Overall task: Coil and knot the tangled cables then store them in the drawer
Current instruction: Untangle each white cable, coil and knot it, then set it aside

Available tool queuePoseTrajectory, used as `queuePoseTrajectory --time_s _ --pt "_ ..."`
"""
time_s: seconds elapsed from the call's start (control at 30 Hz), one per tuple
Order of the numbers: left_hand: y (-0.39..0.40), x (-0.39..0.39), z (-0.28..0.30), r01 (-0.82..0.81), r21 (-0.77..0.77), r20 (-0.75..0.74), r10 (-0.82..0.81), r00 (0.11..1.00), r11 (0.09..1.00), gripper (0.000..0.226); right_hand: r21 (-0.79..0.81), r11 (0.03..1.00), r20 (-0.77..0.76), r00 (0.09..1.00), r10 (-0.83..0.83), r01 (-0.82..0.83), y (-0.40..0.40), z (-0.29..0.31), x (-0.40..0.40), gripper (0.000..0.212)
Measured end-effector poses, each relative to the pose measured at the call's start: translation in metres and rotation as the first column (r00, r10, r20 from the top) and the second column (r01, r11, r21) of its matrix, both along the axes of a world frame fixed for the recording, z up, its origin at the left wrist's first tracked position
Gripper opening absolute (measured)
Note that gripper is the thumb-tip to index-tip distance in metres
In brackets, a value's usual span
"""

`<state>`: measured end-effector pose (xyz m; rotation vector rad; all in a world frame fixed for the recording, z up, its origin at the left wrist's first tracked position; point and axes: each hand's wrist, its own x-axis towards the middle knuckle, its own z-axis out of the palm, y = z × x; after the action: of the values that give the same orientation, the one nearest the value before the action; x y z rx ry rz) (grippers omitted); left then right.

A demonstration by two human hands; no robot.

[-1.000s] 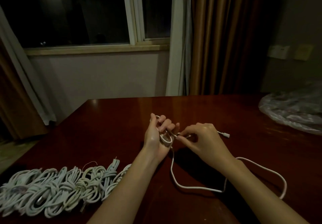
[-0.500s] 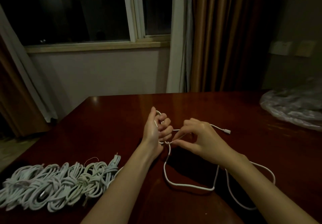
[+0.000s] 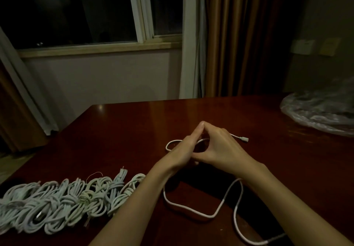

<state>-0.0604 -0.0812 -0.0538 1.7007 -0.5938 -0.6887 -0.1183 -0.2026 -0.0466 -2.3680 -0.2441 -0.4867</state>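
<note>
A white cable [image 3: 191, 209] lies in loose bends on the dark wooden table [image 3: 118, 131] in front of me. One small loop of it [image 3: 168, 144] sticks out to the left of my left hand [image 3: 182, 150], whose fingers point straight up and to the right with the cable passing round them. My right hand [image 3: 222, 150] meets it fingertip to fingertip, fingers curled, and holds the cable between the hands. The cable's connector end [image 3: 244, 139] pokes out past my right hand. How my thumbs sit on the cable is hidden.
A long pile of several coiled, knotted white cables [image 3: 63, 198] lies at the table's front left. A crumpled clear plastic bag [image 3: 316, 111] sits at the right edge. Behind the table are a window, wall and brown curtains. No drawer is in view.
My left hand has straightened its fingers and tipped towards the right hand, and the fingertips now touch. A loop has come out on the left. The slack on the table has shifted nearer.
</note>
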Motion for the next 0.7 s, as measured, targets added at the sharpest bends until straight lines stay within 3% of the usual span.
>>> queuePoseTrajectory --time_s 0.13,0.37,0.53,0.7 --pt "0.005 0.003 0.002 0.115 -0.02 -0.043 -0.115 0.992 0.993 0.055 0.241 0.968 -0.085 0.992 0.092 -0.069 -0.014 0.007 0.0 0.014" --pt "0.002 0.004 -0.004 0.261 -0.159 -0.153 -0.285 0.946 0.952 0.048 0.43 0.901 -0.012 0.998 0.069 -0.057 -0.026 0.01 0.002 0.003" --pt "0.002 0.003 0.001 0.277 -0.198 -0.117 -0.303 0.946 0.94 0.046 0.543 0.837 -0.091 0.987 0.129 -0.059 -0.021 0.008 0.002 0.006" --pt "-0.001 0.004 -0.005 0.242 -0.181 -0.046 -0.254 0.966 0.953 0.054 0.648 0.761 -0.187 0.963 0.193 -0.027 -0.02 0.004 0.003 0.022"
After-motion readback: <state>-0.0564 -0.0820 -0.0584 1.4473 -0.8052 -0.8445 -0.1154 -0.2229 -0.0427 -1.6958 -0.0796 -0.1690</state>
